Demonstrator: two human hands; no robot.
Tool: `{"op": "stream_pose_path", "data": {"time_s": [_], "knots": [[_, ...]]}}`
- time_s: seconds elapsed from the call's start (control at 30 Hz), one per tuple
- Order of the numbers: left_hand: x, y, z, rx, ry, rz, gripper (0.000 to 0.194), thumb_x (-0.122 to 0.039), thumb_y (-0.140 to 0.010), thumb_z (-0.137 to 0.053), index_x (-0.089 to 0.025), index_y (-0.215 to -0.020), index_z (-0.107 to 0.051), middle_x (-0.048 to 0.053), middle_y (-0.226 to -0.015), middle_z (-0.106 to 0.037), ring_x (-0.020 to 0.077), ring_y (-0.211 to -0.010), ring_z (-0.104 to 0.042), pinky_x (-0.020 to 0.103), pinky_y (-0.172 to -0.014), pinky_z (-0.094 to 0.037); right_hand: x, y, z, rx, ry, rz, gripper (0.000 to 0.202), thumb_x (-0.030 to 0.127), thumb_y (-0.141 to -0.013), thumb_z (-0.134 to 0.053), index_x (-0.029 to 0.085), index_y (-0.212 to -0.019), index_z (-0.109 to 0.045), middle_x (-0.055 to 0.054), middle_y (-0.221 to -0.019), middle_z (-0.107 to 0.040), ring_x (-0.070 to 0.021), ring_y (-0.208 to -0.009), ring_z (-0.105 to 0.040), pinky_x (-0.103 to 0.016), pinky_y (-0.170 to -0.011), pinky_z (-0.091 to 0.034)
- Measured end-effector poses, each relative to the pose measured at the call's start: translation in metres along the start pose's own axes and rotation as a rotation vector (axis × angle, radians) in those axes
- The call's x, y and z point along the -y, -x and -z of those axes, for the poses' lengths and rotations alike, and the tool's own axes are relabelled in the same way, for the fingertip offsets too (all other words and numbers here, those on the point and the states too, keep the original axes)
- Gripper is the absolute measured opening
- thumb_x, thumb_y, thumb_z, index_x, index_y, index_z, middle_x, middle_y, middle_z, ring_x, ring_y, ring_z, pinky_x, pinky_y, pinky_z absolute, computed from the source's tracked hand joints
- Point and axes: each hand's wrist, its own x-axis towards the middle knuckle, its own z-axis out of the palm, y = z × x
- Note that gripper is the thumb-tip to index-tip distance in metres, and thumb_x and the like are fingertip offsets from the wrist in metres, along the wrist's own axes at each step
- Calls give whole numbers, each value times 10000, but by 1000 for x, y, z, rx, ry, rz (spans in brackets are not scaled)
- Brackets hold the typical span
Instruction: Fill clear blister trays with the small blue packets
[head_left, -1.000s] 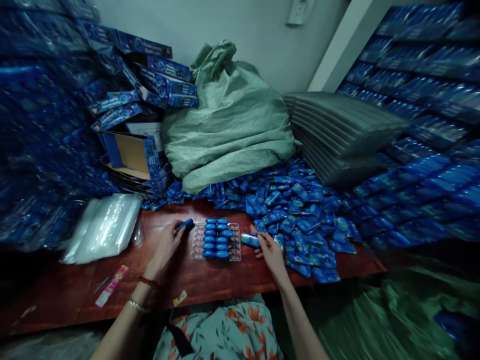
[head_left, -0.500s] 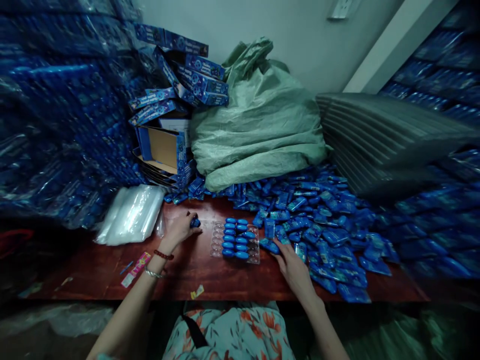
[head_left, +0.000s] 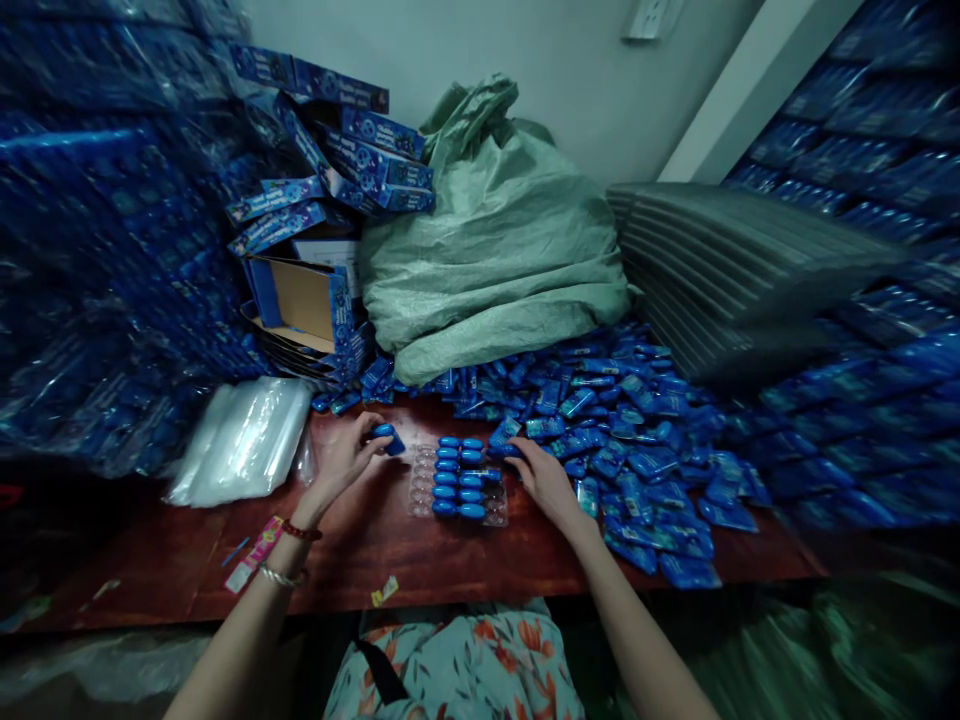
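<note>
Between my hands, a clear plastic tray (head_left: 421,482) lies on the red-brown table, with two columns of blue egg-shaped pieces (head_left: 445,479) in its middle. My left hand (head_left: 346,455), wearing a red bead bracelet and a pale bangle, pinches a blue packet (head_left: 387,437) just left of the tray's upper corner. At the tray's upper right edge, my right hand (head_left: 541,480) grips another blue packet (head_left: 504,451) between thumb and fingers. A large heap of blue packets (head_left: 637,460) spreads right of and behind my right hand.
Clear plastic bags (head_left: 244,440) lie at the left. Blue cartons (head_left: 300,300) stand behind them, beside a big green sack (head_left: 491,250). Grey foam sheets (head_left: 735,260) are stacked at the right. A pink strip (head_left: 255,555) and a yellow scrap (head_left: 385,591) lie near the front edge.
My right hand has moved from the edge of the heap up and left to the tray with a packet. My left hand has turned its packet into fuller view. The view has shifted slightly right.
</note>
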Motion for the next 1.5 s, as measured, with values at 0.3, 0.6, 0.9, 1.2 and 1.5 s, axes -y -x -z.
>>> {"op": "stream_pose_path", "data": {"time_s": [0.3, 0.6, 0.9, 1.2, 1.5], "knots": [[-15, -3, -55, -120, 163, 24, 185, -334, -802, -572, -175, -879, -520, 5, -814, -587, 144, -761, -573, 262, -700, -468, 14, -21, 15, 312, 478, 123, 281, 174, -913, -429, 206, -1162, -556, -70, -970, -626, -189, -879, -590, -290, -788, -420], [-16, 2, -44, 141, -344, -354, 147, -120, -875, -395, -170, -860, -532, 34, -859, -544, 147, -784, -523, 261, -705, -445, 23, -28, 21, 430, 561, 145, 389, 103, -898, -373, 192, -1253, -504, -106, -1035, -620, -202, -925, -580, -305, -819, -387], [-37, -15, -42, 373, -672, -463, 289, 20, -805, -393, -170, -928, -573, 52, -877, -587, 160, -781, -537, 268, -703, -448, 53, -50, 17, 552, 637, 248, 358, 87, -901, -342, 153, -1193, -537, -116, -891, -653, -229, -860, -609, -319, -763, -420], [-34, 27, -48, -94, -510, -326, 418, -205, -902, -442, -207, -1319, -408, 113, -1326, -472, 247, -1224, -436, 449, -1008, -383, 14, 31, 2, -64, 140, -26, 330, 289, -925, -411, 216, -1232, -509, -87, -1068, -623, -207, -962, -602, -330, -800, -496], [-55, 80, -132, -88, -540, -235, 650, -295, -935, -385, -173, -1465, -30, 147, -1500, -244, 261, -1399, -170, 514, -1105, -240, 21, 40, -37, -68, -23, -98, 239, 286, -910, -437, 225, -1107, -559, -77, -1086, -590, -205, -984, -601, -338, -798, -520]]}}
